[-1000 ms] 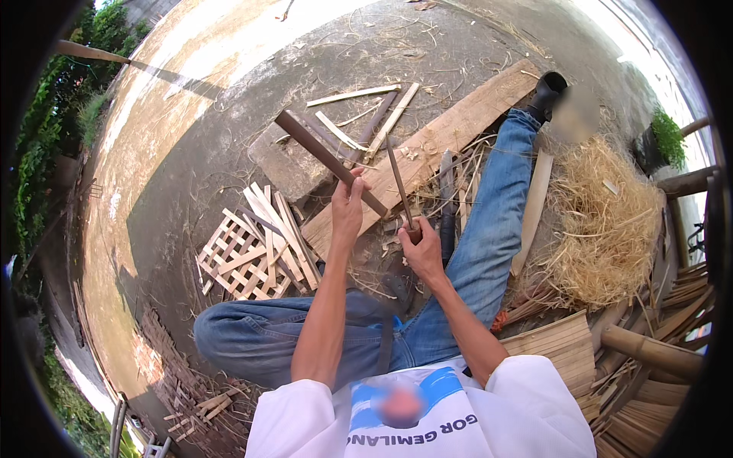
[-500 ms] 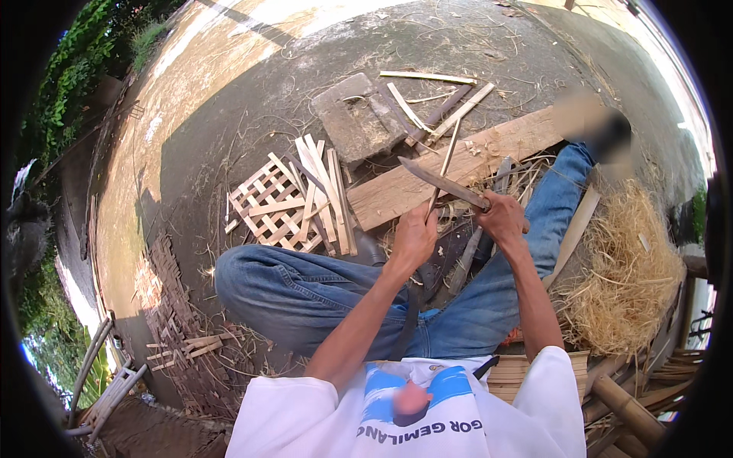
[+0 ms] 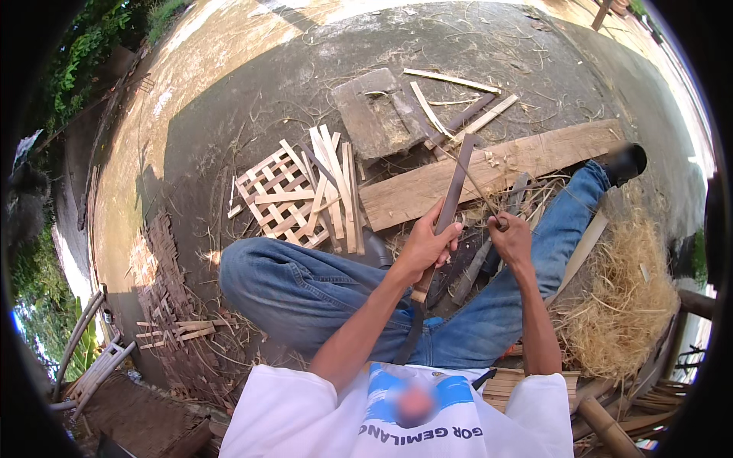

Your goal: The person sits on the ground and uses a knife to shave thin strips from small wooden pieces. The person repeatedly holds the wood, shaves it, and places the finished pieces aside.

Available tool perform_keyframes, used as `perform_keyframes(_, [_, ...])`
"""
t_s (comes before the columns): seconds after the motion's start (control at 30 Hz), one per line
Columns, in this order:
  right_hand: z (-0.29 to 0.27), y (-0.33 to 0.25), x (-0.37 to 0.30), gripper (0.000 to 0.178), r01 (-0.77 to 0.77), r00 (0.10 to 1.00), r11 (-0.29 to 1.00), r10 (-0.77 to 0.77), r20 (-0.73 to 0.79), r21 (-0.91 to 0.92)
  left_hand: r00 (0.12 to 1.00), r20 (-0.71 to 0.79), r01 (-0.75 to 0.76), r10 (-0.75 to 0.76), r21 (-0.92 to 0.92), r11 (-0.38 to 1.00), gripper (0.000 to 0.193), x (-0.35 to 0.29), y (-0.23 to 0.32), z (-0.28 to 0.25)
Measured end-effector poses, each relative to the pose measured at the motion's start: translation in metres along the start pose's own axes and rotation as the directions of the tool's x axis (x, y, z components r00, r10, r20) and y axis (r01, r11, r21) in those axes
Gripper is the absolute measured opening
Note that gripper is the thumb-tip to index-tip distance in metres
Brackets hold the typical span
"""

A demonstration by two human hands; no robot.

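Observation:
My left hand (image 3: 429, 243) is closed around a flat bamboo strip (image 3: 458, 179) whose dark brown face shows. The strip slants up and away over the plank, its pale lower end near my lap. In my right hand (image 3: 510, 241) a knife (image 3: 479, 185) is gripped by the handle. Its thin blade appears nearly edge-on and points up and left toward the strip's far end; I cannot tell whether they touch. Under both lies a wooden plank (image 3: 405, 200) with small shavings on it.
Left of the plank, loose pale strips (image 3: 332, 179) lie over an open-weave lattice (image 3: 279, 191). Beyond are a concrete block (image 3: 366, 107) and several more strips (image 3: 489, 118). A heap of fine shavings (image 3: 622, 290) sits right of my outstretched leg. Bamboo poles (image 3: 611, 427) lie at lower right.
The strip has turned to show its broad dark face and its lower end has come toward my lap. The knife has swung from lying across the strip to pointing more upward, now edge-on.

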State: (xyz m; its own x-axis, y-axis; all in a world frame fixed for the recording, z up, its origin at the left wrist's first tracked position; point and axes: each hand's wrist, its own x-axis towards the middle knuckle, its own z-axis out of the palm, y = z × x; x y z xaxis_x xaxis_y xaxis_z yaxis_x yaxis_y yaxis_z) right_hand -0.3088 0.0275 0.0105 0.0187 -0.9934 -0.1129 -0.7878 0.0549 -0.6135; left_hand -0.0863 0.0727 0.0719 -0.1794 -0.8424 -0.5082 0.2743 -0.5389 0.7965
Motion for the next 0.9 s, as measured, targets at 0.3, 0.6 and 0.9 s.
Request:
perform_keyframes(0.3, [0.02,-0.009,0.007,0.019,0.073,0.996,0.996,-0.076,-0.055,-0.049,0.984,0.158,0.113,-0.084,-0.186,0.976,0.049,-0.006,0.013,-0.008])
perform_keyframes(0.6, [-0.017,0.077,0.078,0.035,-0.364,0.907,0.931,0.358,-0.223,0.014,0.934,0.319,0.173,-0.163,-0.004,0.985,0.061,-0.018,0.018,0.018])
perform_keyframes(0.9, [-0.014,-0.026,0.012,0.038,-0.284,0.959,0.476,0.125,0.255,0.833,0.993,0.11,-0.065,0.041,0.225,0.972,0.06,-0.01,-0.022,0.016])
